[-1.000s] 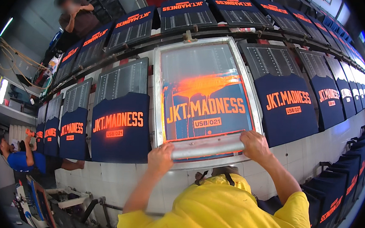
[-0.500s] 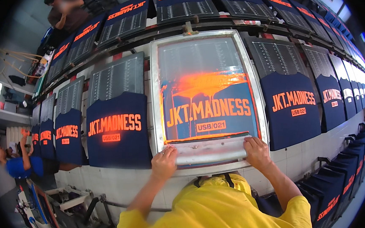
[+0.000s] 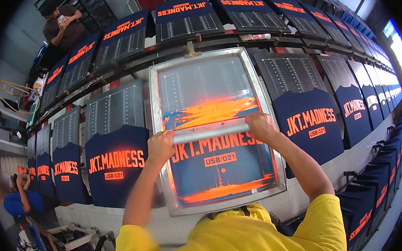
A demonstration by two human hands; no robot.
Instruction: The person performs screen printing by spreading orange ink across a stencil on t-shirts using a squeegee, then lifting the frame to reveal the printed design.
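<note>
A metal-framed printing screen (image 3: 154,94) lies in front of me over a dark blue shirt (image 3: 197,176) on a board. Across the mesh, around its middle, runs a long silver squeegee (image 3: 212,132). My left hand (image 3: 160,146) is closed around its left end, beside the frame's left side. My right hand (image 3: 261,127) grips the other end, slightly farther from me. Wet orange ink (image 3: 216,107) is banked just beyond the squeegee, and a thinner orange streak lies near the frame's near edge. Orange lettering shows through the mesh, partly covered by the squeegee.
Printed dark blue shirts on boards stand left (image 3: 114,166) and right (image 3: 308,119), with another row (image 3: 181,12) beyond a rail. A clamp (image 3: 192,51) meets the screen's far edge. One person (image 3: 63,22) stands far left; another in blue (image 3: 21,201) is lower left.
Both hands have moved the squeegee away from me, from the screen's near end to around its middle. An orange streak and bare mesh now show where it was.
</note>
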